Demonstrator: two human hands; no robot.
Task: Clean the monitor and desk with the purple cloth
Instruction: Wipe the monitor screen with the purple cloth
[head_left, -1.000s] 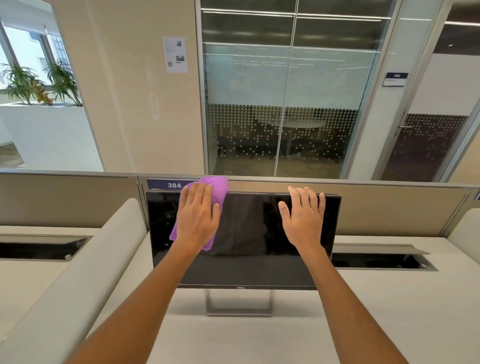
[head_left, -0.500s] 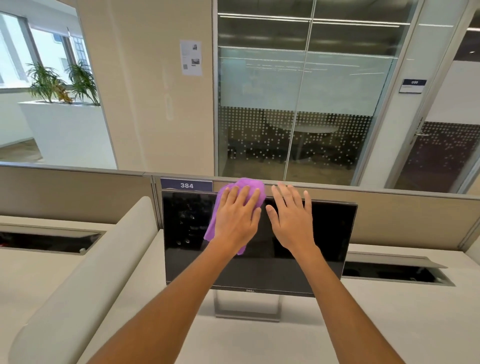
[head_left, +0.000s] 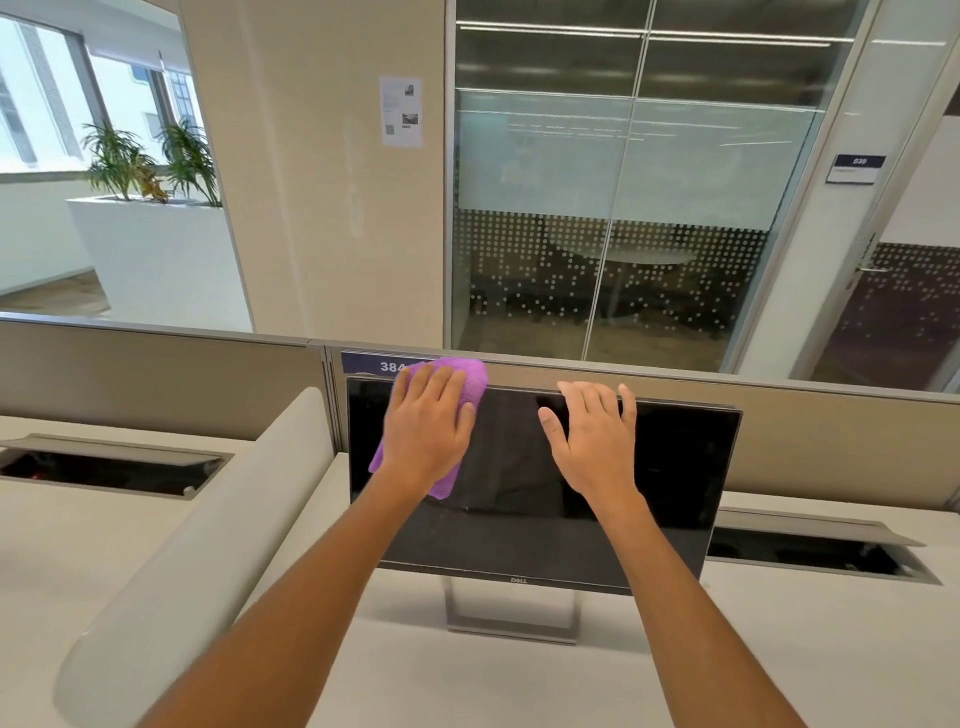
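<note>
Purple cloth (head_left: 470, 382) is flat against the upper left part of the monitor (head_left: 670, 483) screen, its top edge poking up past the bezel and a corner hanging out below the wrist. Left hand (head_left: 426, 434) is spread over it, fingers straight and together, pressing it onto the glass, not bunching it up. Right hand (head_left: 597, 441) is a bit to the right, well apart from the left one, palm flat on the bare screen with fingers straight and the tips reaching up to the top edge, thumb out to the side. So both hands are open-palmed, one on cloth and one on glass.

Monitor's dark, tilted back a little, logo on the bottom bezel, sitting on a silver open-frame stand (head_left: 511, 613) on the pale worktop (head_left: 467, 686). Right behind it is a beige partition (head_left: 156, 374) with a blue tag (head_left: 374, 364) reading 384, partly hidden by the cloth. Cable troughs with flip lids are sunk into the worktop on either side; the right one (head_left: 810, 551) is just beside the screen. A rounded white divider (head_left: 197, 530) runs along the left. Past the partition: glass wall (head_left: 623, 208) with a dot pattern, a paper notice (head_left: 401, 111) on the column, plants (head_left: 150, 161) in a white planter by the window.
</note>
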